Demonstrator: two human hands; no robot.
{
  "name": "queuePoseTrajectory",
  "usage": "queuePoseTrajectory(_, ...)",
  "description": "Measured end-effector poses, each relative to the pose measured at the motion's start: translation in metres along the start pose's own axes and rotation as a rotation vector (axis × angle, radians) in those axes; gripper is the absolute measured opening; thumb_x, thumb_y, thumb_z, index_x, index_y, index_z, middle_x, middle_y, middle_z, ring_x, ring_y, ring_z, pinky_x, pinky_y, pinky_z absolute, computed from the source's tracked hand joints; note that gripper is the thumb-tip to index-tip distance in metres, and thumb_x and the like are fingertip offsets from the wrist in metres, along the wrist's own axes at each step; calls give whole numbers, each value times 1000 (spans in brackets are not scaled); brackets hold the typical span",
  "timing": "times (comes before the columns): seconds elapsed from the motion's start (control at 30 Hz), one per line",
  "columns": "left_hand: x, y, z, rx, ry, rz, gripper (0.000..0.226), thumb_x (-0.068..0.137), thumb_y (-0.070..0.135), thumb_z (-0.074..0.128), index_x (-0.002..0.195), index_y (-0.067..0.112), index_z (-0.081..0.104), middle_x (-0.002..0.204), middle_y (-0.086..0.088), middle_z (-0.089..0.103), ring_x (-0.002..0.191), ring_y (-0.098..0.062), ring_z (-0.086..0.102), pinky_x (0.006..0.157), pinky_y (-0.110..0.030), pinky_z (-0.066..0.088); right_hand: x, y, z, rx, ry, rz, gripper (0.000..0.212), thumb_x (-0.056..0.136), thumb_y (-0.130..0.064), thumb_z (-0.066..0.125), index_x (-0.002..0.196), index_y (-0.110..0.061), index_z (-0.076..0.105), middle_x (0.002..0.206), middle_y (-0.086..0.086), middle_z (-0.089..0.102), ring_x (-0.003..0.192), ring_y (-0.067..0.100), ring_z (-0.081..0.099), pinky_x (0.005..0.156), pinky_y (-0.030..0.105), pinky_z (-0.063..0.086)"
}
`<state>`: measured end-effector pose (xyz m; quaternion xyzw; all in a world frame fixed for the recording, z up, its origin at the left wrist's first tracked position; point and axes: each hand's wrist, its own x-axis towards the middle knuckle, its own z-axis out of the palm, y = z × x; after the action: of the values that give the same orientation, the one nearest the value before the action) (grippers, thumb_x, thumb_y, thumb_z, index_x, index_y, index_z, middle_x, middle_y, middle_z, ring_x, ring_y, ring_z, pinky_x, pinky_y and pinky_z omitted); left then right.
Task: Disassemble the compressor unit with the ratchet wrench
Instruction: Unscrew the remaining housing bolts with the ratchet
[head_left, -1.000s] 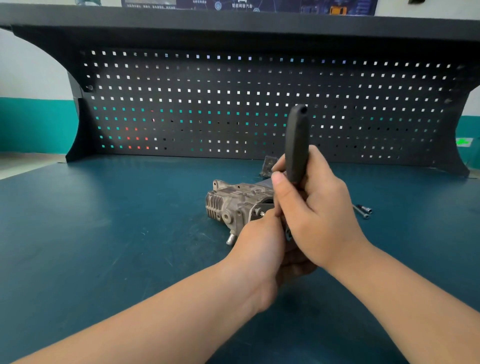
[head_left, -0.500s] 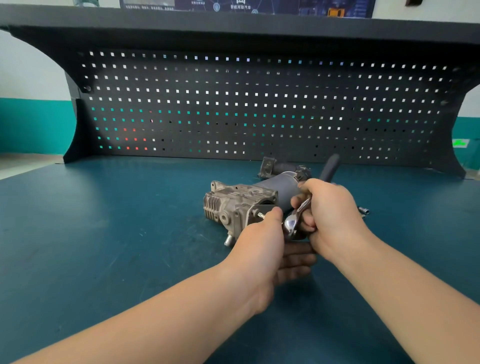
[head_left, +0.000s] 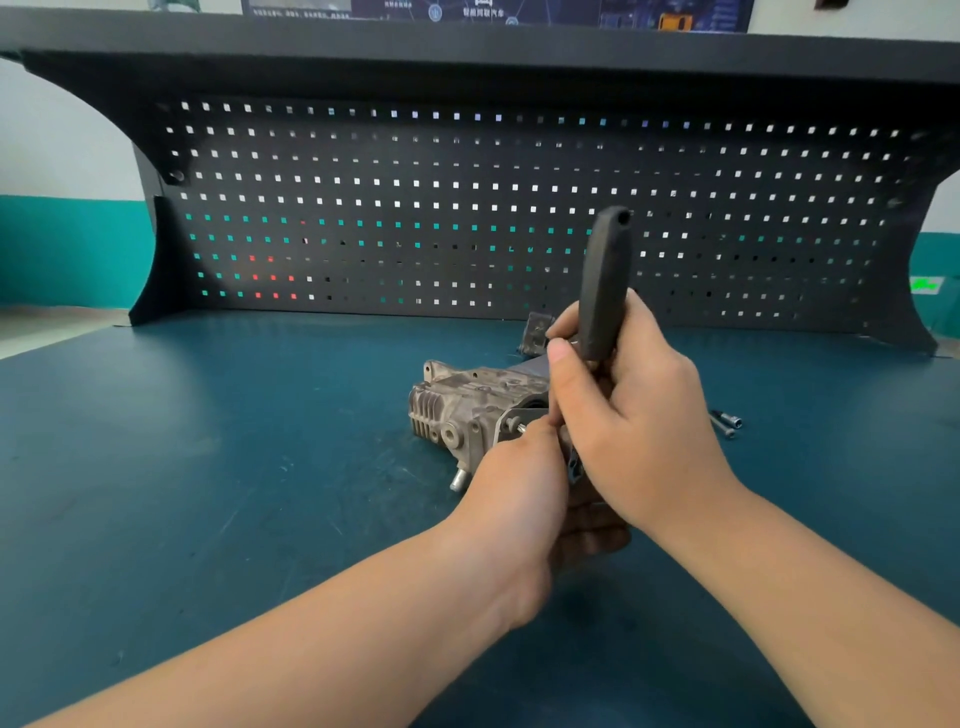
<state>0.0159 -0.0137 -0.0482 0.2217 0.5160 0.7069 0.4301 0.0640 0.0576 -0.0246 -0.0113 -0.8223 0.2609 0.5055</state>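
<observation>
- Head view: the compressor unit (head_left: 467, 410) is lying on its side on the blue worktop (head_left: 208, 467), near the middle, in front of the black pegboard (head_left: 415, 208).
- My right hand (head_left: 639, 415) is gripping the ratchet wrench (head_left: 602, 291) low on its black handle, fingers and thumb curled round it; the handle is standing nearly upright, its free end pointing up against the pegboard.
- The wrench head is sitting hidden behind my hands, so I cannot tell how it is seating on the unit.
- My left hand (head_left: 519, 488) is pressing in at the near end of the compressor, fingertips pinching at a small silver bolt end (head_left: 521, 427); the rest of its fingers are curling under, out of sight.
- Both hands are touching each other at the unit's near end.
- Two loose bolts (head_left: 726, 422) are lying on the worktop to the right, apart from the unit.
</observation>
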Motion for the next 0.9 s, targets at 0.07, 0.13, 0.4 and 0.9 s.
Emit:
queuePoseTrajectory(0.07,0,-1,0,4,-10,9,37,98,37,37,101,18,69,81,-7,68,68,-21,64,56,-27,55,1,-1,-3,-20,-33,-38,6,91,-19,49,96,-16,50,62,-4,57,59,15,59,62,38,48)
queuePoseTrajectory(0.13,0,-2,-1,15,-37,32,34,97,34,39,97,17,69,80,-4,71,67,-19,67,60,-29,57,1,-3,-4,-105,-101,-109,14,90,-20,49,100,-10,52,63,0,58,58,20,58,59,40,46)
queuePoseTrajectory(0.4,0,-1,-2,39,-36,49,32,98,32,40,93,17,69,80,-3,73,69,-17,70,68,-35,59,-1,-6,-2,-28,-149,-32,10,91,-24,47,98,-18,51,62,-9,55,60,15,56,63,38,47)
queuePoseTrajectory(0.9,6,-3,2,-9,81,-58,44,99,42,36,90,8,63,64,-11,71,40,-16,58,41,-20,48,15,24,2,438,218,815,10,91,-10,45,82,-13,45,54,4,55,27,6,36,31,16,26)
